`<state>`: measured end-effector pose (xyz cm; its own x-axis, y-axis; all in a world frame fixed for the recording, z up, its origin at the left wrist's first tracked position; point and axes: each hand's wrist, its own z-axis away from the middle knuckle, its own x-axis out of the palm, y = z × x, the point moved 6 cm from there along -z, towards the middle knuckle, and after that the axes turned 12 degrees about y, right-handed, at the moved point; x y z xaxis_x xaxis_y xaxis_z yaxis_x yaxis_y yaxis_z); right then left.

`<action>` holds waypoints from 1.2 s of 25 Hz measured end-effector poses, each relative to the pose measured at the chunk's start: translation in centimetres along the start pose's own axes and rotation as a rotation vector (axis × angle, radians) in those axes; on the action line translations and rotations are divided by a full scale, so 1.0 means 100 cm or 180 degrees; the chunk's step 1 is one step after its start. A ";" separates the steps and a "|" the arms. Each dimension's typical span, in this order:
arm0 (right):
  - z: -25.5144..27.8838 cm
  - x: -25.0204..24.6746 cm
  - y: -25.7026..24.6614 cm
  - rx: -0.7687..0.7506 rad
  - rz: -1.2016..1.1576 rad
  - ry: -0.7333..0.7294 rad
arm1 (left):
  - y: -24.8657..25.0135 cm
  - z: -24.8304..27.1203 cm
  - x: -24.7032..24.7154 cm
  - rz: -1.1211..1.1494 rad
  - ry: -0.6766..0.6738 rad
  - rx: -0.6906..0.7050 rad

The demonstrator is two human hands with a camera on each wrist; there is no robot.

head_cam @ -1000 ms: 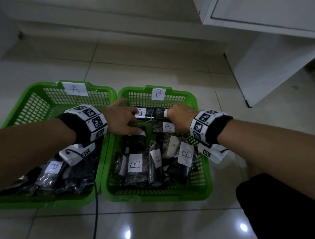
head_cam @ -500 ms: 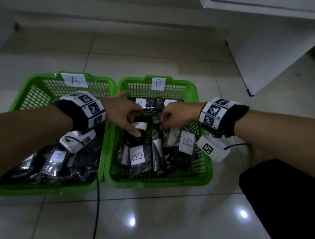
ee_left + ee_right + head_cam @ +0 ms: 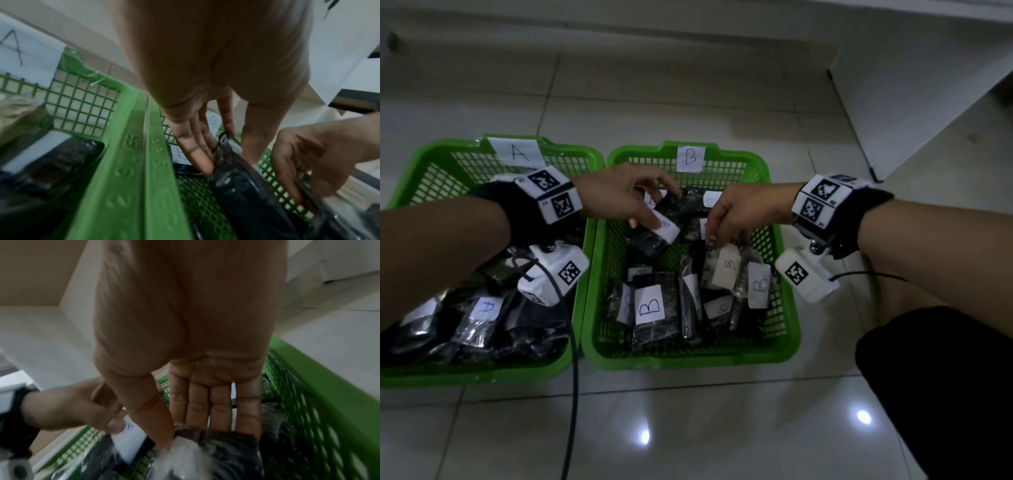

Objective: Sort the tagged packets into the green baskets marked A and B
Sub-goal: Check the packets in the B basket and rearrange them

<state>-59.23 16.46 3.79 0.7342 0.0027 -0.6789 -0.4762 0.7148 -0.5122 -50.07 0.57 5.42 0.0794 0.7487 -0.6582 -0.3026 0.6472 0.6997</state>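
Note:
Two green baskets stand side by side on the floor, basket A on the left and basket B on the right, both holding dark packets with white tags. My left hand reaches across into basket B and pinches the top edge of a dark packet with a white B tag. The left wrist view shows the fingers and thumb of that hand on this packet. My right hand pinches the top of another packet with a cream B tag. The right wrist view shows its thumb and fingers closed on it.
Several B-tagged packets stand in the near half of basket B. Basket A holds a pile of dark packets. A black cable runs over the floor between the baskets. A white cabinet stands at the back right. My dark-clad knee is at the right.
Both hands were resting on packets at the far end of basket B. Each has since curled its fingers on a packet and raised it, tags now tilted up.

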 end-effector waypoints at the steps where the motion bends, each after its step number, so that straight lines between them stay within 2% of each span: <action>1: 0.001 -0.001 0.002 0.0081 -0.0200 -0.0037 | -0.001 0.001 0.002 -0.0186 -0.0127 0.0029; 4: 0.003 -0.004 0.008 0.0204 -0.0714 0.0107 | -0.006 0.006 0.025 -0.0855 -0.0708 0.0179; 6: 0.001 -0.011 0.012 0.0253 -0.1039 0.0539 | -0.007 0.008 0.037 -0.1036 -0.0987 0.0193; 8: 0.000 -0.018 0.015 0.0352 -0.1505 0.0949 | -0.006 0.009 0.046 -0.0873 -0.1201 0.0254; 11: -0.002 -0.023 0.019 0.0453 -0.1936 0.1296 | -0.011 0.013 0.058 -0.0566 -0.1489 0.0195; 14: -0.003 -0.023 0.019 0.0483 -0.1997 0.1441 | -0.013 0.009 0.056 -0.0687 -0.1165 0.0292; 16: -0.005 -0.021 0.019 0.0494 -0.2251 0.1408 | -0.006 0.000 0.033 -0.0979 -0.0536 0.0520; 17: -0.007 -0.020 0.018 0.0470 -0.2463 0.1346 | -0.002 -0.005 0.019 -0.0912 -0.0153 0.0561; 19: -0.010 -0.017 0.015 0.0406 -0.2811 0.1213 | 0.003 -0.010 -0.007 -0.0036 0.0402 0.0379; 21: -0.011 -0.010 0.009 0.0347 -0.2870 0.1072 | 0.003 -0.010 -0.012 0.0865 0.0498 0.0155; 24: -0.011 0.004 -0.003 0.0264 -0.2915 0.0824 | -0.002 -0.009 -0.007 0.0420 0.0578 0.0341; 26: -0.011 0.005 -0.006 0.0176 -0.2390 0.0848 | -0.005 -0.009 -0.006 0.0079 0.0643 0.0475; 28: -0.011 0.003 -0.006 -0.0046 -0.1262 0.0903 | -0.010 -0.010 -0.008 0.0015 0.0681 0.0467; 30: -0.010 0.008 -0.004 -0.0155 -0.0698 0.0699 | -0.015 -0.012 -0.009 0.0104 0.0680 0.0389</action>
<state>-58.95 15.50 2.90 0.7025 -0.3028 -0.6441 -0.3445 0.6472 -0.6800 -50.87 -1.27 4.64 -0.1350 0.7306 -0.6693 -0.1835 0.6453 0.7415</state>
